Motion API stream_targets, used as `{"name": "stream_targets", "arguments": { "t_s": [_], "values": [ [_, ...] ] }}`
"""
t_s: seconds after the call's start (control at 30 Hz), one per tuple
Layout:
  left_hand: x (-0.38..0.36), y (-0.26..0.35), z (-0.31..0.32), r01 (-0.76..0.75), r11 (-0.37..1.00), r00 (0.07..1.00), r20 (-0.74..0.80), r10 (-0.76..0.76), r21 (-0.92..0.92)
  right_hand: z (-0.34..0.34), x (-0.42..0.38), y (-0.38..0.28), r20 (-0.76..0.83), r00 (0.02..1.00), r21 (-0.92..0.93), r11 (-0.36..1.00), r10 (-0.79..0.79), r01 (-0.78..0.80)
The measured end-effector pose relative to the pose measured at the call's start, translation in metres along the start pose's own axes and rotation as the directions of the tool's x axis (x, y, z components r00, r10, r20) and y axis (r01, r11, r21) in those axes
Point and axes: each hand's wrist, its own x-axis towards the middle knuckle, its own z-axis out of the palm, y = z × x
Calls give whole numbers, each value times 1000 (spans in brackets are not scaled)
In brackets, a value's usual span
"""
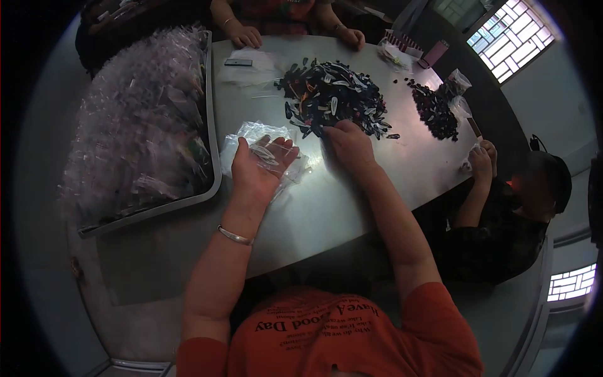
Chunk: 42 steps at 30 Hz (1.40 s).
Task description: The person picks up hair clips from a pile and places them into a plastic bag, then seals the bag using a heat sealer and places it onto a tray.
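My left hand point(260, 164) is palm up above a stack of clear plastic bags point(235, 147), with white hair clips point(265, 153) lying across its palm and fingers. At the near edge of a pile of mostly dark hair clips point(333, 94), my right hand point(347, 146) has its fingers pinched together. Whatever lies between those fingertips is too small to make out. A silver bracelet point(235, 235) circles my left wrist.
A grey-rimmed tray point(215, 125) of filled plastic bags stands at the left. Dark small pieces point(433, 110) lie at the right. One person's hands point(246, 36) rest across the table point(314, 213); another person point(502, 213) sits at the right. A pink cup point(436, 53) stands behind.
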Motion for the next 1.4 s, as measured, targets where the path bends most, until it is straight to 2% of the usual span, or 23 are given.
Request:
{"name": "stream_targets", "arguments": {
  "t_s": [0.07, 0.13, 0.17, 0.2, 0.23, 0.27, 0.33, 0.37, 0.43, 0.53, 0.63, 0.7, 0.77, 0.8, 0.87, 0.93, 0.97, 1.03, 1.1, 1.17, 1.23, 1.33, 1.4],
  "values": [
    [-1, -1, 2, -1, 1000, 1000, -27, 2, 10, -3, 0, 1, 41, 998, -30, 999, -41, 43],
    [-1, -1, 2, -8, 1000, 1000, -14, 9, 6, -7, 1, -2, 32, 992, 243, 962, 123, -127],
    [-1, 0, 2, -13, 1000, 1000, -2, 13, 4, -11, 2, -4, 37, 992, 247, 961, 117, -122],
    [-1, -1, 2, -22, 1000, 1000, -7, 22, 0, -16, 1, -7, 140, 939, 435, 833, 313, -342],
    [-1, -2, 3, -20, 999, 1000, -20, 20, -30, -24, 3, -15, 283, 840, 572, 622, 463, -535],
    [-1, -1, 4, -21, 998, 999, -34, 19, -59, -40, 5, -31, 338, 822, 615, 554, 458, -561],
    [-3, -1, 6, -34, 998, 998, -45, 32, -59, -56, 2, -51, 355, 868, 689, 530, 348, -495],
    [-2, -2, 6, -31, 997, 999, -28, 29, -73, -70, 4, -72, 348, 888, 684, 566, 301, -460],
    [-2, -5, 3, -23, 997, 1000, 10, 24, -70, -76, 2, -95, 204, 974, 717, 662, 102, -220],
    [-1, -5, 1, 4, 995, 1000, 18, -2, -99, -81, 10, -123, 203, 979, 470, 878, -6, -92],
    [-3, -3, 0, 71, 988, 997, 26, -68, -137, -64, 15, -136, 126, 991, 366, 930, -48, -2],
    [-6, -4, 3, 41, 994, 999, 20, -39, -101, -63, 17, -138, 66, 995, 319, 946, -74, 49],
    [-9, -3, 7, 7, 998, 1000, 14, -6, -70, -65, 17, -136, -103, 994, 365, 931, 18, 21],
    [-10, -3, 9, 11, 996, 1000, -22, -13, -88, -69, 16, -130, -125, 992, 374, 927, 32, 17],
    [-13, -1, 12, 25, 994, 998, -54, -31, -104, -73, 7, -112, -109, 985, 394, 916, 131, -78],
    [-13, 5, 13, 7, 984, 1000, 11, -5, -180, -74, -6, -78, -34, 953, 413, 873, 300, -260],
    [-9, 10, 5, 6, 980, 993, 117, 18, -201, -72, -14, -55, -10, 917, 395, 844, 399, -363],
    [-10, 11, 7, -75, 983, 987, 125, 96, -166, -68, -25, -8, -57, 887, 295, 857, 458, -424],
    [-12, 7, 12, -31, 987, 996, 79, 44, -155, -67, -32, 25, -51, 853, 180, 845, 519, -503],
    [-20, 0, 21, 18, 997, 1000, 18, -16, -71, -62, -34, 37, -52, 865, 165, 858, 499, -486],
    [-16, 2, 16, 36, 997, 997, 70, -31, -74, -57, -34, 44, -52, 874, 151, 869, 483, -471],
    [-10, 6, 10, -16, 997, 999, 42, 19, -76, -44, -25, 42, -28, 947, 80, 945, 321, -318],
    [-9, 4, 9, -25, 999, 999, 30, 26, -39, -40, -18, 37, 3, 939, 105, 934, 343, -341]
  ]
}}
